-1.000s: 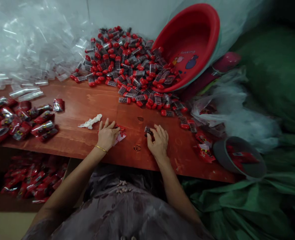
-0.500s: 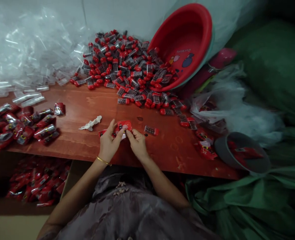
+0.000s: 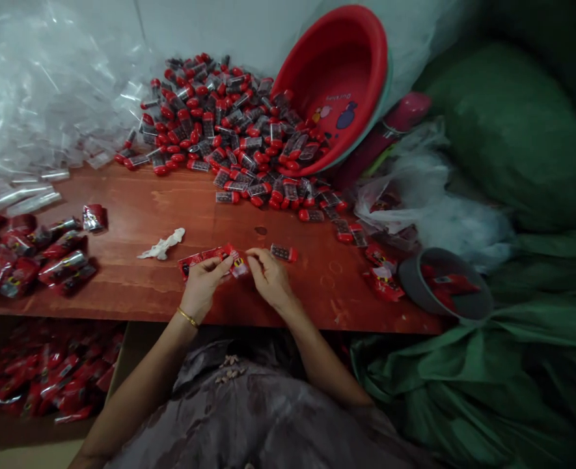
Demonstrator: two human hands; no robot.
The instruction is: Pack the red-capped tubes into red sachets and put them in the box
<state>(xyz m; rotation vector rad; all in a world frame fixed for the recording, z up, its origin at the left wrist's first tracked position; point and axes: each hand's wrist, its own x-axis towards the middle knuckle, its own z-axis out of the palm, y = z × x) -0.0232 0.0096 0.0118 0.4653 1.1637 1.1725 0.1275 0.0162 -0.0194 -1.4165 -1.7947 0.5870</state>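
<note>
My left hand [image 3: 204, 281] pinches a small red printed packet [image 3: 239, 263] between thumb and fingers, just above the table's front part. At the packet's right edge, my right hand [image 3: 271, 279] has its thumb and forefinger closed together; whether they grip the edge is hard to see. Partly under my left hand lies a flat red printed wrapper [image 3: 188, 262]. Just beyond my right hand rests a clear tube with a red cap and dark round pieces inside [image 3: 282, 252]. A crumpled white scrap [image 3: 163, 245] lies to the left.
Many red-capped tubes [image 3: 219, 124] are heaped at the back, against a tilted red basin [image 3: 336, 71]. Clear plastic sleeves [image 3: 48, 91] pile up back left. Filled red packets [image 3: 24, 254] lie left, more in a box [image 3: 58, 371] below. A grey bowl [image 3: 409, 280] stands right.
My left hand has turned and closed more on the red packet, and my right fingers have shifted to its right edge. The flat red wrapper shows more. The whole view has shifted slightly.
</note>
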